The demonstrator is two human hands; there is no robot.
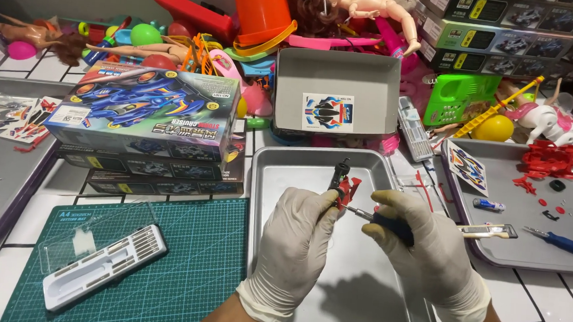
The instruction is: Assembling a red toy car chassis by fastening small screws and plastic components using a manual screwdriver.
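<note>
Head view showed both white-gloved hands over a shiny steel tray [357, 298]. At ten o'clock from the tray's centre, the left hand [295, 241] was closed around a small red-and-black plastic car part [343, 183], pinched at its fingertips. At two o'clock, the right hand [427, 246] was wrapped tight around one blue-handled screwdriver [389, 224], tip touching the part. Three stacked toy-car boxes [150, 116] lay at ten o'clock; one green cutting mat [181, 260] sat at eight.

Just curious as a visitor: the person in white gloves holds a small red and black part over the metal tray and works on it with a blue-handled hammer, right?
Not quite. The right hand holds a blue-handled screwdriver, not a hammer, as the head view shows. The left hand holds the red and black part over the metal tray.
</note>
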